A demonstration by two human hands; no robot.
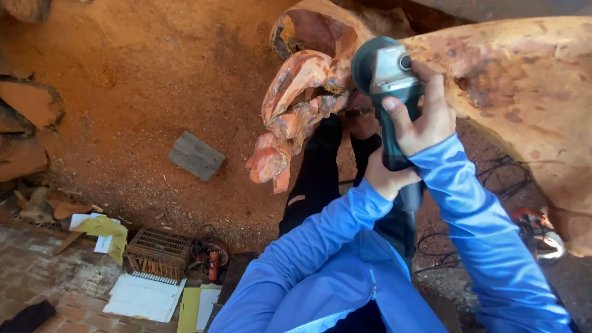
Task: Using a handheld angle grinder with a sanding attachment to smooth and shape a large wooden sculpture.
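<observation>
Both my hands hold a dark green angle grinder (387, 80) against a large reddish-orange wood carving (526, 83). My right hand (423, 115) wraps around the grinder's head, fingers over the top. My left hand (383, 178) grips the rear of its handle, lower down. The grinder's round guard touches the carved, folded part of the wood (299, 103) at the carving's left end. Both arms wear bright blue sleeves.
Orange sawdust (147, 80) covers the ground. A grey board (196, 155) lies in it. Wood chunks (18, 128) are stacked at the left. A small wire crate (159, 252), papers (145, 298) and cables lie on brick paving below. A red tool (539, 230) rests at right.
</observation>
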